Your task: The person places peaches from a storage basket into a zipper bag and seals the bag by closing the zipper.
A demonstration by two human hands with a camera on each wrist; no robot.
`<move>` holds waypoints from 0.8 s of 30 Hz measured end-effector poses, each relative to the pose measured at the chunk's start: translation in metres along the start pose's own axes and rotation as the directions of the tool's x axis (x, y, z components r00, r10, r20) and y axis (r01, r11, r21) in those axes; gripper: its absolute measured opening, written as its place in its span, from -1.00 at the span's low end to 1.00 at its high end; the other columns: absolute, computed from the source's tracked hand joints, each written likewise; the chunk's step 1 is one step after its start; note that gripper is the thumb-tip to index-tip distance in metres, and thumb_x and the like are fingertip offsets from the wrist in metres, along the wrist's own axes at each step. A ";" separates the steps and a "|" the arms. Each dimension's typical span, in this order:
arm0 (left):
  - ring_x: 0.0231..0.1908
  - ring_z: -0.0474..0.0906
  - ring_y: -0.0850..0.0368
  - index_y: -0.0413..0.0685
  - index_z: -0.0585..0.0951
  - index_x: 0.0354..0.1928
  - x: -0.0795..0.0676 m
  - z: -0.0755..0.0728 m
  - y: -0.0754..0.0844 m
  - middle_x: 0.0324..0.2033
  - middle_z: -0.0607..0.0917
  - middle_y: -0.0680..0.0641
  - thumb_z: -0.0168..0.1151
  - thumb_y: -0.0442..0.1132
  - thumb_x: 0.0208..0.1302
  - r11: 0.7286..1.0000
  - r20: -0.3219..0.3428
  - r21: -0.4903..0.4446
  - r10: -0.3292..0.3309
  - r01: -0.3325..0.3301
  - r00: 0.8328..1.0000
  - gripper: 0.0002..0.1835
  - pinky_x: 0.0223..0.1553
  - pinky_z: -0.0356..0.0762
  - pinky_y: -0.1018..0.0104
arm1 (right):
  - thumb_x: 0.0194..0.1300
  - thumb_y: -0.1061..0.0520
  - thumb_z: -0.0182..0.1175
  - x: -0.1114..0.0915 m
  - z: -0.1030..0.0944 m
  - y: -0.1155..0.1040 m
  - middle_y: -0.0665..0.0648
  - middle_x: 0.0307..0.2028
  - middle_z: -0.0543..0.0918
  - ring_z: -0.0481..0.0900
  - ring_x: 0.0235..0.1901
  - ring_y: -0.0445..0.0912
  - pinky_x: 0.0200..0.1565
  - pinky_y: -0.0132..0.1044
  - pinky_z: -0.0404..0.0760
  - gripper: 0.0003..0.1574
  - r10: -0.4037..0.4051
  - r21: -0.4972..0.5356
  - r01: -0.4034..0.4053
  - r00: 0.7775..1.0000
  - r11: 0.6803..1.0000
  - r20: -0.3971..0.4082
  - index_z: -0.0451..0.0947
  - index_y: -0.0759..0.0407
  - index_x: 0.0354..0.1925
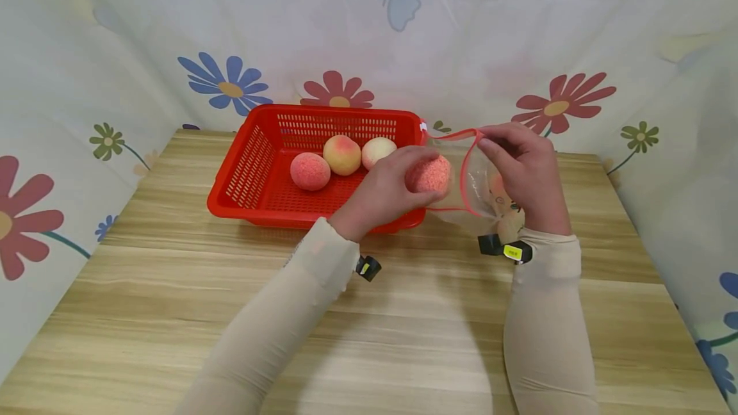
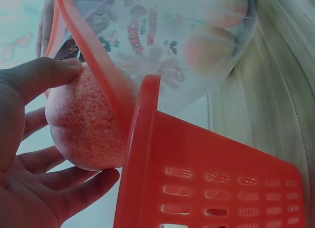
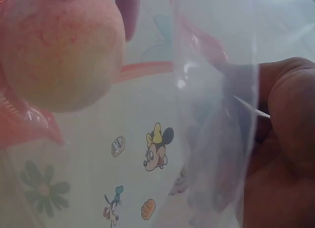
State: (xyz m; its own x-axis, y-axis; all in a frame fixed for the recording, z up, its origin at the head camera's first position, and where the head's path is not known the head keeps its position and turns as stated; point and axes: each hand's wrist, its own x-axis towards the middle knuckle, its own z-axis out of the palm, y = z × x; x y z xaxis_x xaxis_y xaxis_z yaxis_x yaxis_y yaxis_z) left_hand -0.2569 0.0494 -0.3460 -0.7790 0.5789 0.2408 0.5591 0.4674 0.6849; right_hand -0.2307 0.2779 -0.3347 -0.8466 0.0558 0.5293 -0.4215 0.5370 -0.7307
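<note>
My left hand point(image 1: 385, 187) grips a pinkish-red peach point(image 1: 434, 175) between thumb and fingers, just right of the red basket. It is at the mouth of a clear plastic bag point(image 2: 162, 55) with a red edge and cartoon prints; in the left wrist view the red edge crosses in front of the peach. My right hand point(image 1: 533, 175) pinches the bag's edge at the upper right and holds the mouth apart. Two peaches show through the bag, one lower peach point(image 2: 209, 49) and another peach point(image 2: 226, 9) above it. The right fingertips are partly hidden behind the plastic.
The red slotted basket point(image 1: 271, 219) stands at the back of the wooden table point(image 1: 173, 287). In it lie a red peach point(image 1: 310, 171), a yellow-pink peach point(image 1: 343, 155) and a pale peach point(image 1: 377, 150). A flowered curtain point(image 1: 300, 24) hangs behind and along both sides.
</note>
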 end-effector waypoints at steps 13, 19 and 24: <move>0.23 0.36 0.20 0.16 0.44 0.28 -0.001 0.000 -0.001 0.25 0.46 0.11 0.36 0.05 0.17 0.998 -0.007 0.006 -0.061 0.061 0.998 -0.37 0.23 0.48 0.24 | 0.30 0.15 0.25 0.000 0.000 -0.001 -0.25 -0.23 0.61 0.59 -0.23 -0.25 -0.14 -0.57 0.55 -0.68 0.006 0.012 -0.006 1.000 1.000 0.006 0.66 0.18 0.01; 0.23 0.39 0.17 0.10 0.46 0.25 -0.002 0.000 -0.004 0.23 0.49 0.08 0.34 0.02 0.20 0.997 -0.020 0.031 -0.064 0.065 0.998 -0.42 0.25 0.46 0.26 | 0.30 0.14 0.25 0.000 0.000 0.000 -0.25 -0.22 0.61 0.59 -0.23 -0.25 -0.13 -0.57 0.56 -0.68 0.010 0.016 -0.010 1.000 1.000 0.010 0.66 0.19 0.01; 0.23 0.39 0.17 0.10 0.47 0.24 -0.003 -0.001 -0.005 0.22 0.51 0.08 0.32 0.00 0.22 0.996 -0.019 0.036 -0.078 0.078 0.997 -0.45 0.25 0.45 0.24 | 0.28 0.18 0.25 0.000 0.001 0.001 -0.25 -0.23 0.61 0.59 -0.24 -0.27 -0.14 -0.57 0.56 -0.70 -0.012 0.026 0.011 1.000 1.000 0.003 0.66 0.22 -0.02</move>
State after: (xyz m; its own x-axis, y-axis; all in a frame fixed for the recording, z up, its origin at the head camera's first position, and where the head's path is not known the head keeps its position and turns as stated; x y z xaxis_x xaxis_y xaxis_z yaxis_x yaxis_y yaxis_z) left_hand -0.2578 0.0445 -0.3497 -0.8254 0.5280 0.1998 0.5061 0.5352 0.6763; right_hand -0.2313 0.2779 -0.3356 -0.8426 0.0471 0.5365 -0.4396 0.5151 -0.7358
